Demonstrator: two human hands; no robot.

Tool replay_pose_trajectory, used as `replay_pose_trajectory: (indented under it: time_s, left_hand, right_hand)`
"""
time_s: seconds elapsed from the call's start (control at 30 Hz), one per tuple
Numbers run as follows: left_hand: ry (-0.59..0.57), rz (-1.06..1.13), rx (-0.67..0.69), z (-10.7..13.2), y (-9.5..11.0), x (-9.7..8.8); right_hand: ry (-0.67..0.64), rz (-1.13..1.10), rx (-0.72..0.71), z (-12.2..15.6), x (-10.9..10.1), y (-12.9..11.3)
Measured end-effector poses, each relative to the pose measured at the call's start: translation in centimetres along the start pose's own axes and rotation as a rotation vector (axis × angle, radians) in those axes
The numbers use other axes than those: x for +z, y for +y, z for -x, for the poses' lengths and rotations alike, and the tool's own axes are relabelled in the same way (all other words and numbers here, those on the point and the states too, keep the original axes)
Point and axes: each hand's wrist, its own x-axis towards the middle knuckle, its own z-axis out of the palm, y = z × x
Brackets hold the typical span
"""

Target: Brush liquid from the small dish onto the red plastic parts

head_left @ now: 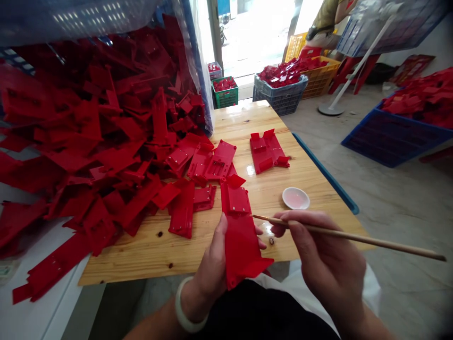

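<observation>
Left hand (212, 278) grips red plastic moulding (240, 241), right hand (325, 255) pinches thin wooden brush (354, 238); big heap of red mouldings (78, 141) remains at left.

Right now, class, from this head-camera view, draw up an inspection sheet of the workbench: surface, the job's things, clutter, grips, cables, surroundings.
surface: knotted wooden tabletop.
job's things: red plastic part; thin wooden stick; small white dish, pale pink inside.
clutter: heap of red parts beside a clear plastic bag.
grips: left hand holds the part; right hand pinches the stick.
cables: nothing seen.
surroundings: blue crate of red parts; another person near a doorway.
</observation>
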Motion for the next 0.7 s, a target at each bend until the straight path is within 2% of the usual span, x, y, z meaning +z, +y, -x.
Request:
replay_pose_trajectory:
  time_s: [0.23, 0.57, 0.7]
  left_hand:
    - [-0.006, -0.046, -0.010, 0.4, 0.0, 0.1]
    - [0.086, -0.124, -0.018, 0.5, 0.0, 0.0]
    - [0.029, -0.082, -0.011, 0.2, -0.3, -0.4]
  right_hand:
    - [-0.128, 0.127, -0.074, 0.3, 0.4, 0.4]
    - [-0.185, 0.163, -0.180, -0.3, 1.2, 0.4]
    - [-0.200, 0.186, -0.178, -0.3, 1.0, 0.3]
